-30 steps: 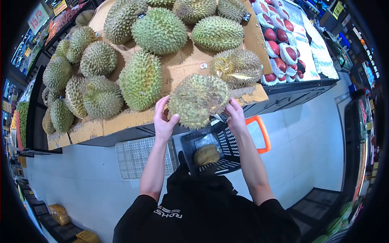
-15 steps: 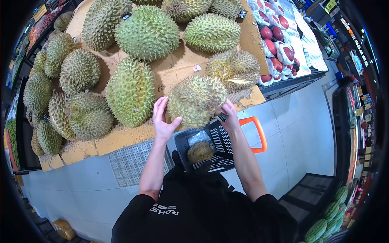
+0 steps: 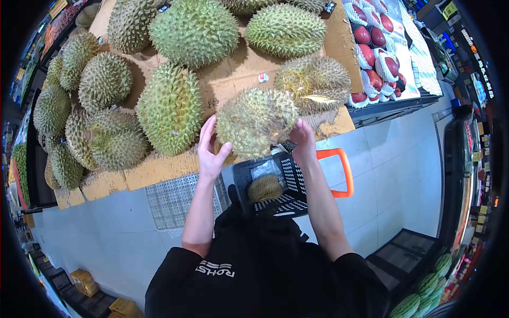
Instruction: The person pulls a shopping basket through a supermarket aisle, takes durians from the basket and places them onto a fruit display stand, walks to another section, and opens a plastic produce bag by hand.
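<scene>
**Right, a spiky durian (image 3: 257, 123) sits squarely between two bare hands!**

Head view, then: the durian lies over the near edge of the cardboard lining (image 3: 151, 170), its slightly longer axis running roughly from hand to hand. The left hand (image 3: 213, 153) is at its left side, thumb and fingers spread wide, the thumb tip at the lower rim; nothing is closed inside that hand. Over on the other flank, the right hand (image 3: 304, 147) has its fingers partly curled, though how far they open, or whether they grip, you can't tell. Touching or just beside? Hard to call, and neither hand looks clearly nearer. Whether the cardboard bears the durian's full weight is hidden too.

Just beyond, to the right, there's a split durian (image 3: 318, 79) with yellow string. Down below, a black basket (image 3: 292, 175) with an orange handle (image 3: 349, 175) holds a smaller durian (image 3: 265, 188) and a clear packet (image 3: 262, 168). Farther right, net-wrapped red fruit (image 3: 366, 54) fills another display.
</scene>
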A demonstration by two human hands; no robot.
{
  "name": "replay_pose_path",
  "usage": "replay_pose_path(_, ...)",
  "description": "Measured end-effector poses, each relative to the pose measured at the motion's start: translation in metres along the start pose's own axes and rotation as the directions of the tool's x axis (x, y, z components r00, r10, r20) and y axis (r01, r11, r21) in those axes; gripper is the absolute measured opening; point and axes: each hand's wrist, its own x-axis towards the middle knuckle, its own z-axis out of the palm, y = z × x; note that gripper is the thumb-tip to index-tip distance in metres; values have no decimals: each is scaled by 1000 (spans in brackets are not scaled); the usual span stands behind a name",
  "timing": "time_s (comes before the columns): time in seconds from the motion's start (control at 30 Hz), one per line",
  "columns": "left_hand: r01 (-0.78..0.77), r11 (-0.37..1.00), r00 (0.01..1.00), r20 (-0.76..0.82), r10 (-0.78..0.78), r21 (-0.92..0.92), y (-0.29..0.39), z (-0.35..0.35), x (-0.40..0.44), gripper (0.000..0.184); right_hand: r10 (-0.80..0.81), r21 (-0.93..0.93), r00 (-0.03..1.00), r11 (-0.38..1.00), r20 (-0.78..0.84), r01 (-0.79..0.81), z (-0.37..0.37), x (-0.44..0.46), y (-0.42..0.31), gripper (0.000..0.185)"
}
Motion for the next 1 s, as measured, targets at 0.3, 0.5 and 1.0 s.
replay_pose_path(0.3, 82, 989, 997, 9, -82, -123, 9, 2, -6, 70, 30, -206, 999, 978, 30, -23, -2, 8, -4, 53)
replay_pose_path(0.5, 269, 952, 959, -51, -279, -148, 28, 6, -12, 66, 86, -331, 996, 941, 13, -77, -3, 8, -16, 57)
replay_pose_path(1.0, 650, 470, 634, 85, -768, -598, 52, 21, -25, 62, 81, -359, 995, 932, 55, -56, 12, -6, -23, 60)
